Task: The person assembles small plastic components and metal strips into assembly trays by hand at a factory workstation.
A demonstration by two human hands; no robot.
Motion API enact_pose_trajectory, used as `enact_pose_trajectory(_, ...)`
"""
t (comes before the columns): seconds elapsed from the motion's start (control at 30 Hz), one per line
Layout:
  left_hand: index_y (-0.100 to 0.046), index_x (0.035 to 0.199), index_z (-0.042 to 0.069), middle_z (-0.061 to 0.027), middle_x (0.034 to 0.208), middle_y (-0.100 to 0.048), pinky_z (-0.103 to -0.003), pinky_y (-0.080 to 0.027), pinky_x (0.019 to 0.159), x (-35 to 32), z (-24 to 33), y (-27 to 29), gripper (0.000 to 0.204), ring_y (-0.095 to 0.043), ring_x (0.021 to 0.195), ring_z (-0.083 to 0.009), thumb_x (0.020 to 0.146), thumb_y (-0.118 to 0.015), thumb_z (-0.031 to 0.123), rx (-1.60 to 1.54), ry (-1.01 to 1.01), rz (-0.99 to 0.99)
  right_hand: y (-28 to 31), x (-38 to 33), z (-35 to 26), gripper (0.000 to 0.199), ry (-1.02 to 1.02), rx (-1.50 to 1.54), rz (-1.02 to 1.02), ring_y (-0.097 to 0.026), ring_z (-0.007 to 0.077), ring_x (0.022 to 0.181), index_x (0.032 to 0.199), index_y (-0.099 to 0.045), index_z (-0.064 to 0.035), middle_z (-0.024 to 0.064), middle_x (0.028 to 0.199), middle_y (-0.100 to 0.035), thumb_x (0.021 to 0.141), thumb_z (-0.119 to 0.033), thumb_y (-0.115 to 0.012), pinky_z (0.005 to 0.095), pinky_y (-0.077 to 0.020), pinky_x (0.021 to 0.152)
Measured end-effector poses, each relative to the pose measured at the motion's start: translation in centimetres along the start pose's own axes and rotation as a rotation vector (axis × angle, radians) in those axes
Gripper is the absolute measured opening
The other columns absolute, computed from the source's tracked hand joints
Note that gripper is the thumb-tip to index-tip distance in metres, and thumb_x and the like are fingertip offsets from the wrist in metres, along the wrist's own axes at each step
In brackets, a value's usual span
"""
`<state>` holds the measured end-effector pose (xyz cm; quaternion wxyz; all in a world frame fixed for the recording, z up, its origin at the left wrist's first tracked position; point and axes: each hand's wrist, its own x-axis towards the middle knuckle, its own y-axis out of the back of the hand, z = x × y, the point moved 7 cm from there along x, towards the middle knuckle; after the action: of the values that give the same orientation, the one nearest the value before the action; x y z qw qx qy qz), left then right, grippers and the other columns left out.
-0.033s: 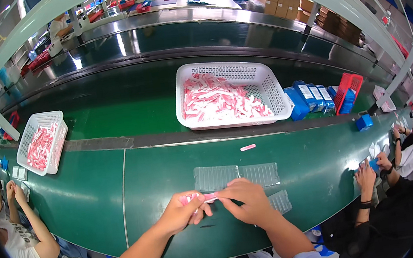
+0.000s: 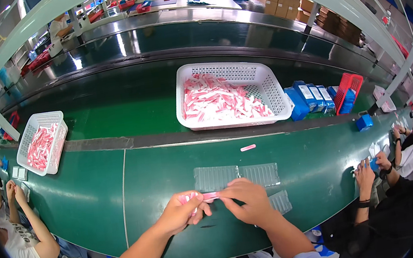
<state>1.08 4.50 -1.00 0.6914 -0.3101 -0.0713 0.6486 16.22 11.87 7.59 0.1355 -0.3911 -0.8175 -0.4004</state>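
Pink stick (image 2: 211,195): just one being worked on, stretched between the two hands, over the near side of the green table (image 2: 159,160)
Left hand (image 2: 183,213): curled up, thumb and finger gripping the stick's left end, plus a few more pink-and-white pieces (image 2: 189,198) tucked in the fist (fingers hide too much, can't give you a count)
Right hand (image 2: 247,199): thumb and fingertips pinched at the stick's right end, other fingers bent
Clear trays: 3, ribbed plastic. Two side by side just beyond the hands, a left one (image 2: 216,178) and a right one (image 2: 259,176), and a smaller-looking one (image 2: 280,202) right by the right hand
Loose piece (image 2: 248,147): 1, pink, lying alone past the trays
White baskets: 2, both heaped with way too many pieces to count, a big one (image 2: 231,123) straight ahead and a small one (image 2: 63,130) off left
Red basket (image 2: 347,82): 1, tilted, right of a row of blue packs (image 2: 305,98)
Lone blue box (image 2: 364,122): 1, nearer than that basket
Neighbours on the right: 2 people, one in black (image 2: 380,221), one in white (image 2: 409,159)
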Motion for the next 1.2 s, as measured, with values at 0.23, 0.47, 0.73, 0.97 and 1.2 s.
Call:
enact_pose_trajectory(0.23,-0.067,0.118,-0.004,-0.0124,0.087,-0.072,-0.022,-0.039,0.048,-0.2,0.1,0.4,0.031,-0.053,0.054,-0.0095,0.107,-0.056,0.023,-0.043,0.104,-0.048,1.8,0.2,-0.9,0.028,0.200,-0.130,0.043,-0.070,0.0210,0.081,0.103,-0.076,-0.0107,0.0029,0.094,-0.076,0.078,0.002,-0.076,0.0402,-0.0553,0.088)
enact_pose_trajectory(0.47,-0.069,0.119,-0.002,-0.0105,0.089,-0.073,-0.022,-0.039,0.047,-0.3,0.5,0.3,0.028,-0.052,0.055,-0.0091,0.107,-0.057,0.020,-0.149,0.105,-0.034,0.1,0.1,-0.6,0.028,0.220,-0.082,-0.136,-0.066,0.0219,0.089,0.103,-0.075,-0.0119,-0.0021,0.105,-0.072,0.078,0.000,-0.072,0.0374,-0.0531,0.086)
enact_pose_trajectory(0.73,-0.070,0.115,-0.004,-0.0101,0.090,-0.075,-0.023,-0.043,0.051,-0.2,1.4,0.0,0.024,-0.056,0.057,-0.0070,0.106,-0.057,0.015,0.221,-0.116,0.073,-0.3,0.1,0.3,0.027,-0.099,0.091,-0.081,-0.070,0.0207,0.089,0.108,-0.074,-0.0085,0.0031,0.109,-0.074,0.083,0.001,-0.073,0.0358,-0.0536,0.084)
enact_pose_trajectory(0.97,-0.069,0.118,-0.004,-0.0126,0.095,-0.076,-0.023,-0.046,0.053,-0.2,1.1,-0.6,0.024,-0.059,0.058,-0.0072,0.106,-0.057,0.013,0.263,-0.209,0.024,-3.0,-2.7,4.1,0.019,-0.652,0.612,-0.144,-0.069,0.0132,0.081,0.106,-0.076,-0.0015,0.0097,0.097,-0.076,0.088,-0.006,-0.077,0.0264,-0.0539,0.077)
enact_pose_trajectory(1.2,-0.068,0.118,-0.001,-0.0168,0.099,-0.075,-0.024,-0.039,0.049,-0.4,0.6,-1.2,0.026,-0.054,0.053,-0.0088,0.106,-0.058,0.020,0.195,0.033,-0.081,-1.9,-1.6,3.5,0.018,-0.360,0.433,-0.109,-0.069,0.0118,0.088,0.110,-0.072,0.0051,0.0112,0.100,-0.073,0.092,0.006,-0.067,0.0251,-0.0547,0.080)
